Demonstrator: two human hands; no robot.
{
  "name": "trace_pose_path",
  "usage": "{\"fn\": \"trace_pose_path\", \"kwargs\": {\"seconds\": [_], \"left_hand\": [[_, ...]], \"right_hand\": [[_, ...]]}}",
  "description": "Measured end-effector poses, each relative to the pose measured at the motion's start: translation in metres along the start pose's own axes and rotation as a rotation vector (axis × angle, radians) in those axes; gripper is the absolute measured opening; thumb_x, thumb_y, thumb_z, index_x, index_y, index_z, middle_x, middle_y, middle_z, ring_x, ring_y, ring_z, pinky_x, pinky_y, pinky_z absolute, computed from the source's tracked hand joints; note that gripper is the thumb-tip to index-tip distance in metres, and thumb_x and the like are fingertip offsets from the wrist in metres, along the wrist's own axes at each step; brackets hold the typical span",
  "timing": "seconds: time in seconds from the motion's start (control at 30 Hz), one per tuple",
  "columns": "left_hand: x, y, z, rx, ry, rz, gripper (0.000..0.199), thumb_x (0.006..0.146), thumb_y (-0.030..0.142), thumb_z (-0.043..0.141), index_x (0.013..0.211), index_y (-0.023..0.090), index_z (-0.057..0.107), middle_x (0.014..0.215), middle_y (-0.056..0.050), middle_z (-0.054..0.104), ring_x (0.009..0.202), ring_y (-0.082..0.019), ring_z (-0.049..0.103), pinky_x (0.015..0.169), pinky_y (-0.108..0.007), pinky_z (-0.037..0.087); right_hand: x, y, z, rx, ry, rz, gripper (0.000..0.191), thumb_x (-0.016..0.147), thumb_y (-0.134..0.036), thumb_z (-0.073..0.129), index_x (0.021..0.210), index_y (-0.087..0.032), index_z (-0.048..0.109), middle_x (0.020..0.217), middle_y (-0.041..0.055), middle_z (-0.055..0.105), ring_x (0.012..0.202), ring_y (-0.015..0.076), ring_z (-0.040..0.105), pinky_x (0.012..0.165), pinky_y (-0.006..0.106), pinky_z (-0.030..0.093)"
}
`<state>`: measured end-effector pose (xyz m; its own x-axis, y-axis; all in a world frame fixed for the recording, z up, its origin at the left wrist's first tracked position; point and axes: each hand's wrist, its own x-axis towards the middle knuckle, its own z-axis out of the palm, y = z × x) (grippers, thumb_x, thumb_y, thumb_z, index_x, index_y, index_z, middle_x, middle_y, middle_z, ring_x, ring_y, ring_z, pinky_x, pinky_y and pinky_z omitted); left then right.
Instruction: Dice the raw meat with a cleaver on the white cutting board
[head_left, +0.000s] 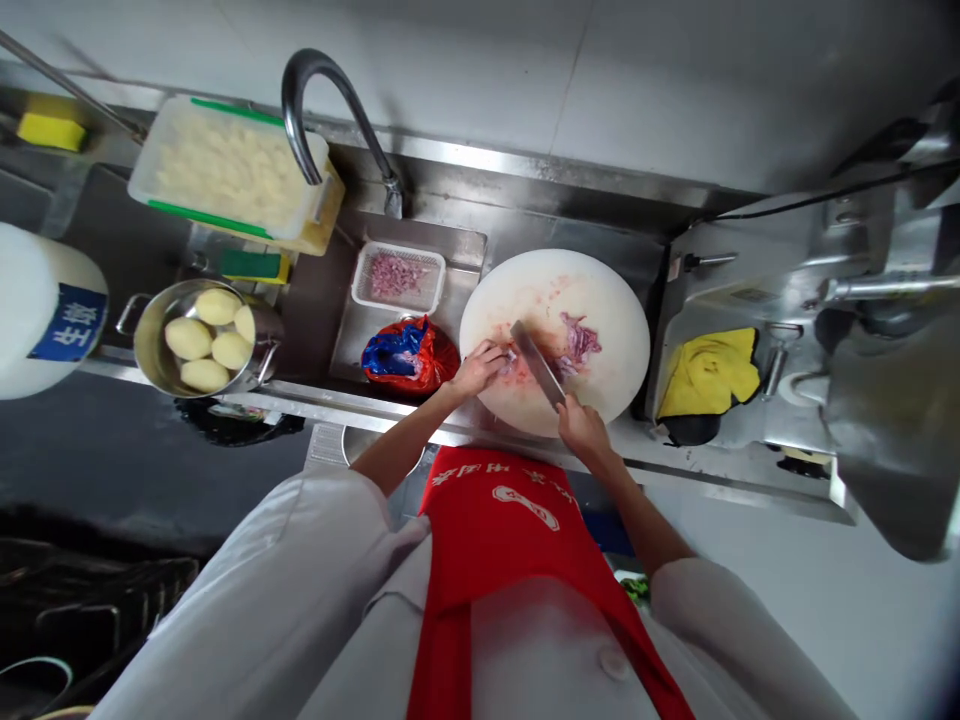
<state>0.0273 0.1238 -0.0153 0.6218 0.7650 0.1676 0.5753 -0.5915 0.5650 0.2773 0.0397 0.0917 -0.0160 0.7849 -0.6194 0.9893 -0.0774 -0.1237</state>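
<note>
A round white cutting board (600,390) lies on the steel counter, smeared with red. My right hand (583,428) is closed round the handle of a cleaver (537,362), whose blade points up and left across the board. At the board's left side, my left hand (482,367) has its fingers bent together on a small piece of raw meat (510,362), left of the blade. More reddish meat (579,340) lies in a pile right of the blade. Left of the board are a white basket (360,280) of chopped meat and a red and blue bag (442,362).
A pot (154,355) of peeled potatoes and a lidded clear tub (154,165) stand at the left. The faucet (345,85) arches over the sink. At the right lies a yellow cloth (705,370) beside metal fittings.
</note>
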Motion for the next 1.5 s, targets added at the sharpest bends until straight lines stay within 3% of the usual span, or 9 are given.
{"fn": "trace_pose_path", "kwargs": {"seconds": [0.13, 0.27, 0.4, 0.53, 0.7, 0.8, 1.0, 1.23, 1.5], "left_hand": [[0.007, 0.010, -0.014, 0.079, -0.059, -0.060, 0.036, 0.095, 0.021, 0.053, 0.130, 0.018, 0.060, 0.113, -0.011, 0.061, 0.111, -0.026, 0.052, 0.099, -0.042, 0.045], [0.022, 0.013, -0.022, 0.141, -0.137, -0.028, 0.024, 0.090, 0.025, 0.063, 0.112, 0.016, 0.066, 0.108, -0.012, 0.059, 0.106, -0.027, 0.054, 0.096, -0.041, 0.047], [0.022, 0.020, 0.003, 0.079, 0.050, -0.039, 0.013, 0.095, 0.022, 0.056, 0.102, 0.016, 0.065, 0.102, -0.011, 0.059, 0.101, -0.025, 0.056, 0.089, -0.039, 0.049], [0.001, 0.031, 0.026, 0.024, 0.183, -0.133, 0.012, 0.095, 0.026, 0.057, 0.095, 0.016, 0.064, 0.099, -0.011, 0.060, 0.099, -0.026, 0.057, 0.087, -0.042, 0.050], [-0.028, 0.030, 0.008, -0.048, 0.084, -0.025, 0.040, 0.088, 0.046, 0.069, 0.117, 0.019, 0.062, 0.120, -0.012, 0.058, 0.117, -0.029, 0.055, 0.098, -0.050, 0.050], [-0.035, 0.027, 0.004, -0.069, 0.099, 0.029, 0.032, 0.095, 0.042, 0.061, 0.120, 0.023, 0.062, 0.127, -0.013, 0.057, 0.123, -0.027, 0.054, 0.102, -0.051, 0.050], [-0.034, 0.021, 0.021, -0.149, 0.113, 0.126, 0.022, 0.101, 0.029, 0.051, 0.112, 0.019, 0.067, 0.115, -0.011, 0.066, 0.115, -0.021, 0.061, 0.105, -0.046, 0.050], [-0.042, 0.025, 0.028, -0.129, 0.216, 0.061, 0.020, 0.100, 0.028, 0.052, 0.100, 0.018, 0.069, 0.108, -0.011, 0.069, 0.110, -0.021, 0.063, 0.100, -0.046, 0.051], [-0.035, 0.024, 0.040, -0.121, 0.174, 0.025, 0.020, 0.099, 0.026, 0.050, 0.098, 0.018, 0.068, 0.102, -0.010, 0.069, 0.103, -0.021, 0.063, 0.102, -0.048, 0.050]], "right_hand": [[-0.003, -0.009, 0.005, 0.047, -0.020, 0.004, 0.037, 0.105, -0.035, 0.029, 0.124, -0.014, 0.053, 0.102, 0.0152, 0.071, 0.097, 0.0265, 0.067, 0.081, 0.031, 0.041], [0.001, 0.003, 0.009, 0.090, 0.007, 0.014, 0.037, 0.105, -0.035, 0.030, 0.125, -0.013, 0.052, 0.102, 0.0147, 0.071, 0.099, 0.0263, 0.066, 0.080, 0.030, 0.040], [0.001, 0.012, 0.010, 0.110, 0.035, 0.031, 0.036, 0.104, -0.035, 0.032, 0.124, -0.012, 0.052, 0.100, 0.0147, 0.071, 0.097, 0.0262, 0.067, 0.079, 0.030, 0.040], [-0.006, 0.007, 0.010, 0.094, 0.038, 0.041, 0.036, 0.105, -0.034, 0.031, 0.124, -0.013, 0.052, 0.098, 0.0152, 0.071, 0.094, 0.0262, 0.068, 0.077, 0.030, 0.040], [-0.018, -0.010, 0.013, 0.076, -0.018, -0.010, 0.037, 0.106, -0.035, 0.028, 0.127, -0.014, 0.049, 0.097, 0.0152, 0.072, 0.089, 0.0257, 0.069, 0.074, 0.030, 0.040], [-0.021, -0.018, 0.020, 0.063, -0.028, -0.056, 0.037, 0.106, -0.034, 0.027, 0.127, -0.014, 0.049, 0.096, 0.0146, 0.072, 0.088, 0.0251, 0.069, 0.073, 0.029, 0.040], [-0.021, -0.021, 0.024, 0.040, -0.045, -0.078, 0.038, 0.106, -0.034, 0.024, 0.127, -0.013, 0.048, 0.100, 0.0156, 0.072, 0.089, 0.0252, 0.069, 0.073, 0.029, 0.041], [-0.032, -0.021, 0.012, -0.005, -0.030, -0.032, 0.040, 0.106, -0.034, 0.021, 0.131, -0.012, 0.045, 0.092, 0.0164, 0.072, 0.086, 0.0277, 0.071, 0.071, 0.031, 0.041], [-0.047, -0.035, 0.016, 0.025, -0.038, -0.085, 0.034, 0.106, -0.030, 0.023, 0.123, -0.013, 0.047, 0.090, 0.0151, 0.072, 0.085, 0.0274, 0.071, 0.068, 0.030, 0.040]]}}
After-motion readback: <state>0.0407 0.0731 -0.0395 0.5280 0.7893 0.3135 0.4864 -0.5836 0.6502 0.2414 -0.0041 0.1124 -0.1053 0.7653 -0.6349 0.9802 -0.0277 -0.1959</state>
